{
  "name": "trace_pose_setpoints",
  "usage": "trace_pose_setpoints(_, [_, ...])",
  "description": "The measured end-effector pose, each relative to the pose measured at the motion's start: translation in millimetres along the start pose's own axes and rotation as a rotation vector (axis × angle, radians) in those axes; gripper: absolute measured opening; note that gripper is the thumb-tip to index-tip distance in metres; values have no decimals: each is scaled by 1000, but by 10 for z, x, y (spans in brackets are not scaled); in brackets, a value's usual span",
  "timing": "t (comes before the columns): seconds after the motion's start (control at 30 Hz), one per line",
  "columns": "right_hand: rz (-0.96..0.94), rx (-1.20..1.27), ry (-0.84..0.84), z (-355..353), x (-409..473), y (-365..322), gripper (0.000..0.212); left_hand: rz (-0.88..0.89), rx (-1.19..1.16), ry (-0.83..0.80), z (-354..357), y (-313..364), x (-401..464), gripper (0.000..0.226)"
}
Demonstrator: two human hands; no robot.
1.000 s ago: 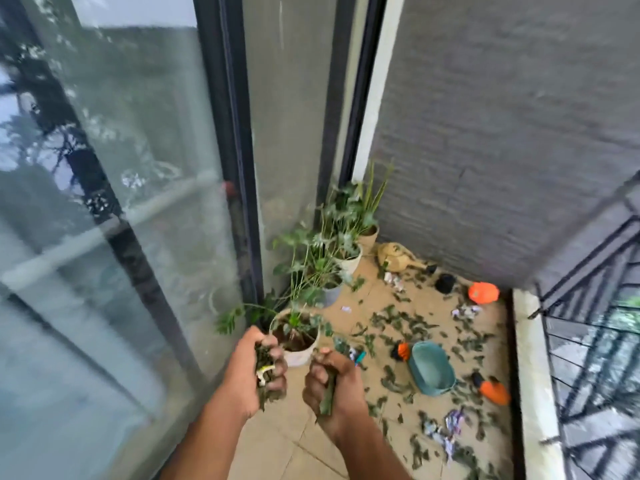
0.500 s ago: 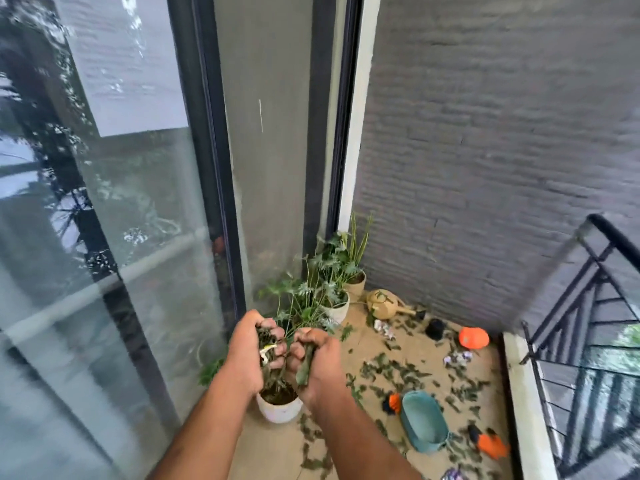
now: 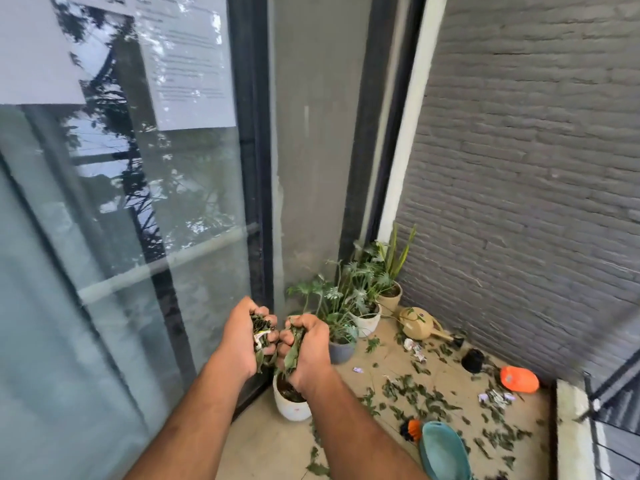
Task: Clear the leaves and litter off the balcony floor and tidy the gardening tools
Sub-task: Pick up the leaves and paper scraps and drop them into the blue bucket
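Presently, the left hand [image 3: 239,337] and right hand [image 3: 306,351] each grip a wad of gathered leaves [image 3: 292,348] above the white pot [image 3: 289,407], evidently for carrying to disposal, while loose leaves [image 3: 415,396] remain on the balcony floor [image 3: 263,445] right of that pot.

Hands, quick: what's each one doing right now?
Left hand: closed round a bunch of leaves and paper litter.
Right hand: closed round a clump of leaves.
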State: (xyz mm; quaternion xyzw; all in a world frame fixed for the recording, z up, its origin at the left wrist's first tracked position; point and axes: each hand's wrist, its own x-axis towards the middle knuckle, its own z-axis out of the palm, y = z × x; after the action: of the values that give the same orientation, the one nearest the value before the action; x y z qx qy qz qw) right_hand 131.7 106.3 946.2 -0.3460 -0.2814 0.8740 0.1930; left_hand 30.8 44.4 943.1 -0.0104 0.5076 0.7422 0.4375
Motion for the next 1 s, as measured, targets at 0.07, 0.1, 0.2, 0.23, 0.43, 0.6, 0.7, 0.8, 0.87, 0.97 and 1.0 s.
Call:
trace_pose_setpoints(0.07, [32,-35,-38,106,23,173,17,30,-44,55,-213,34,-110,15])
trace_pose_setpoints(0.1, [58,-59,-65,166,33,270,15,46,-65,83,-331,54,-171,16])
trace_pose_setpoints(0.2, [132,-135,-136,358,27,594,20,82,-121,175,-709,101,-377,15])
trace_pose_setpoints(0.23, [157,-160,-155,433,12,708,20,102,-141,205,-846,117,-454,14])
trace_pose_setpoints(0.43, [307,-339,-301,943,-150,1608,19,166,-277,401,-1763,232,-1088,16])
trace_pose_setpoints(0.6, [432,-487,-403,1363,-388,2443,24,216,-377,551,-2582,262,-1651,15])
trace_pose_setpoints(0.7, [489,-529,-455,1606,-543,2900,23,229,-445,614,-3039,276,-1928,20])
trace_pose_setpoints(0.8, [562,-542,-488,1859,-709,3301,24,258,-472,664,-3509,331,-2146,20])
trace_pose_setpoints(0.87, [595,-540,-502,2027,-814,3516,25,264,-469,678,-3772,389,-2287,16])
trace_pose_setpoints(0.97, [601,-559,-518,2281,-912,3842,24,276,-483,689,-4146,506,-2437,18])
trace_pose_setpoints(1.0, [601,-561,-516,2350,-935,3922,24,278,-489,689,-4234,547,-2471,19])
